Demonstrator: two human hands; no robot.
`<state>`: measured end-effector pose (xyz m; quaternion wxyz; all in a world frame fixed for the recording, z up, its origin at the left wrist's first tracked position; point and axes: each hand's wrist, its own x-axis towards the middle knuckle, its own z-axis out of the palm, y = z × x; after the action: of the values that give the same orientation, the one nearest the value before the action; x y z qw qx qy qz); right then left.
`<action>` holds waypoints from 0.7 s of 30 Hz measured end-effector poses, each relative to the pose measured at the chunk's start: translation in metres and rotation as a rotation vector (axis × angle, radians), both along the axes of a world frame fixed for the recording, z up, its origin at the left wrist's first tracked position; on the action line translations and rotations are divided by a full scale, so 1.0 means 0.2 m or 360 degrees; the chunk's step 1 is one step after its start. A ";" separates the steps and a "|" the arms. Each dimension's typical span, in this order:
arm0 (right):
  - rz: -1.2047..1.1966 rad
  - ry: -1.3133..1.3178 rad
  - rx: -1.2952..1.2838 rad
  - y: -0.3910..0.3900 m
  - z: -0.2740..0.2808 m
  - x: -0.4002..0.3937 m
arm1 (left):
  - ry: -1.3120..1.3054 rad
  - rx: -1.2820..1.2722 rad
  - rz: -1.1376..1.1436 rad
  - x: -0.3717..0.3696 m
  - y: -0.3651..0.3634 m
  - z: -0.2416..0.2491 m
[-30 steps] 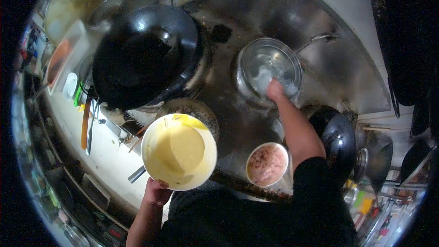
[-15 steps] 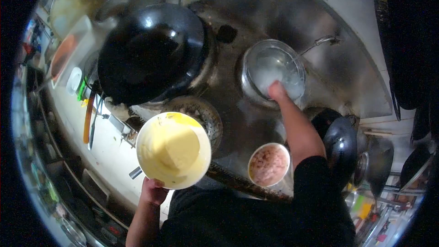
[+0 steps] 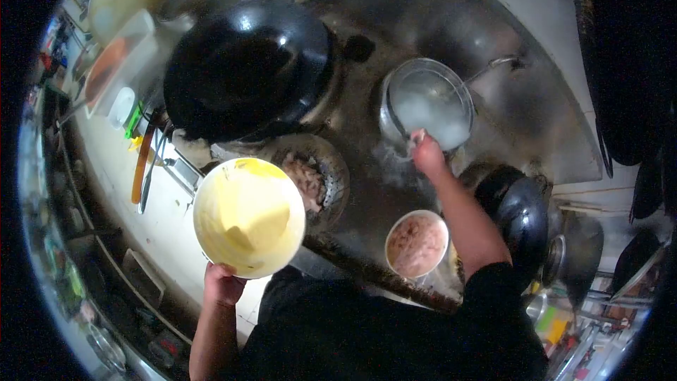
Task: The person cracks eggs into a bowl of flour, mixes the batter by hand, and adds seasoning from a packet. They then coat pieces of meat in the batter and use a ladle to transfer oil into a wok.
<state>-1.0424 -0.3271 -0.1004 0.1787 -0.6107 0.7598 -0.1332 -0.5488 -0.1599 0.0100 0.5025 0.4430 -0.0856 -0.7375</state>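
My left hand (image 3: 223,283) grips the rim of a wide pale bowl (image 3: 248,220), thumb over the near edge. The inside of the bowl looks pale yellow, with a brighter yellow smear at the far rim and a darker patch low down. My right hand (image 3: 427,152) is closed at the near rim of a metal pot (image 3: 386,114) of cloudy, steaming liquid; what its fingers hold, if anything, is too small to tell. Below that arm stands a white tub (image 3: 416,245) of pinkish chopped pieces, apparently meat.
A large black wok (image 3: 240,70) sits at the back left. Near the bowl, brownish pieces lie in a round perforated metal opening (image 3: 334,185). A second dark wok (image 3: 523,219) stands at the right. A brown-handled utensil (image 3: 143,166) lies on the white counter (image 3: 163,227).
My right hand has drawn back slightly from inside the pot to its near rim. The bowl in my left hand has shifted left, uncovering more of the perforated opening.
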 end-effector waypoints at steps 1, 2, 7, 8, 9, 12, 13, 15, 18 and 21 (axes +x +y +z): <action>-0.0020 -0.0181 -0.0079 0.04 -0.02 0.04 | -0.0002 0.0003 0.0002 0.03 0.01 0.00; -0.0016 -0.0184 -0.0076 0.08 0.01 0.11 | -0.0019 -0.0004 0.0023 0.05 0.03 0.00; 0.0430 -0.0128 -0.0346 0.23 0.02 0.54 | -0.0076 -0.0081 0.0115 0.15 0.11 0.03; 0.0482 -0.0364 -0.0133 0.25 0.06 0.66 | -0.0052 -0.0064 0.0137 0.19 0.13 0.01; 0.0612 -0.0405 -0.0171 0.26 0.03 0.77 | -0.0029 -0.0049 0.0157 0.22 0.15 0.01; 0.0952 -0.0567 0.0206 0.23 -0.16 1.08 | 0.0058 0.0024 0.0214 0.25 0.18 0.06; 0.0955 -0.0574 0.0198 0.23 -0.22 1.16 | 0.0050 0.0018 0.0215 0.28 0.20 0.05; 0.0968 -0.0249 -0.0273 0.24 -0.27 1.31 | 0.0023 -0.0013 0.0222 0.33 0.22 0.03; 0.0953 0.0007 -0.0176 0.24 -0.22 1.43 | -0.0018 0.0002 0.0187 0.41 0.22 0.05; 0.0812 0.0278 -0.0044 0.23 -0.27 1.49 | -0.0037 0.0005 0.0088 0.54 0.20 0.05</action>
<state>-0.7444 -0.2809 -0.1552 0.1317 -0.7940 0.5920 -0.0410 -0.4417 -0.1199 0.0194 0.5210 0.4546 -0.0779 -0.7182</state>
